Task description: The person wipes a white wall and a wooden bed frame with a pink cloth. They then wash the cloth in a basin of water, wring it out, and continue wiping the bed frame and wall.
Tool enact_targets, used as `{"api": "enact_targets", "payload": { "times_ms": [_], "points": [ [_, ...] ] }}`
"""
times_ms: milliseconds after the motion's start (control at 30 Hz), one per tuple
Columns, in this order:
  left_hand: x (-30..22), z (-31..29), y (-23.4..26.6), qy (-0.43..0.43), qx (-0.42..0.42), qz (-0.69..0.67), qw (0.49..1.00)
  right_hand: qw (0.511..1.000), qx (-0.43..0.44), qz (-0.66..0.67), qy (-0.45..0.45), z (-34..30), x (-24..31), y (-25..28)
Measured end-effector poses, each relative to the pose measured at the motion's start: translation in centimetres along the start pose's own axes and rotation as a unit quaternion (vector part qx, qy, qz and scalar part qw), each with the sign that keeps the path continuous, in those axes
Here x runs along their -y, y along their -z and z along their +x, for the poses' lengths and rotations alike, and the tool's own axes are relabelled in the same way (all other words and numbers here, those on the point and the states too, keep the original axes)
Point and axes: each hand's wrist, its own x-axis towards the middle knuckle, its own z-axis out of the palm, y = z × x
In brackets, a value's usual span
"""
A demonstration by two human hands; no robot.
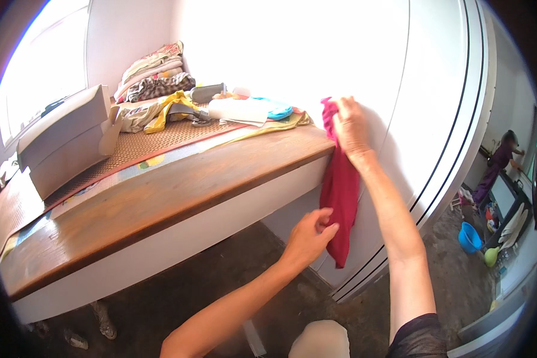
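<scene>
A long crimson cloth [342, 200] hangs down in folds beside the end of the wooden platform bed, close to the white wall. Its top is gripped by my right hand [350, 128], with the fingers closed round the bunched fabric. Lower down, my left hand [307, 238] is at the cloth's left edge, thumb and forefinger parted. Whether those fingertips touch the fabric I cannot tell. The cloth's exact kind does not show.
The wooden bed edge [179, 194] runs across the left. On its woven mat [155, 143] lie an opened cardboard box [65, 140], yellow cloth [172, 110] and stacked bedding [152, 68]. Through the doorway at right are a person [498, 161] and a blue basin [469, 237].
</scene>
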Motion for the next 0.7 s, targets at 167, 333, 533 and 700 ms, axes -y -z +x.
{"api": "enact_targets", "payload": {
  "times_ms": [167,333,533,700],
  "points": [
    [3.3,-5.6,4.1,0.101,0.035,-0.034,0.994,0.975,0.185,0.085,-0.093,-0.4,0.6,-2.6],
    [5.1,-9.7,7.3,0.182,0.034,-0.092,0.978,0.945,0.279,0.124,-0.113,-0.1,1.8,-2.5],
    [5.2,-12.7,9.4,0.183,0.052,-0.120,0.974,0.923,0.279,0.247,-0.092,0.0,6.0,-0.9],
    [4.7,-14.3,11.0,0.179,0.049,-0.128,0.974,0.885,0.282,0.366,-0.056,0.6,13.5,1.0]
  ]
}}
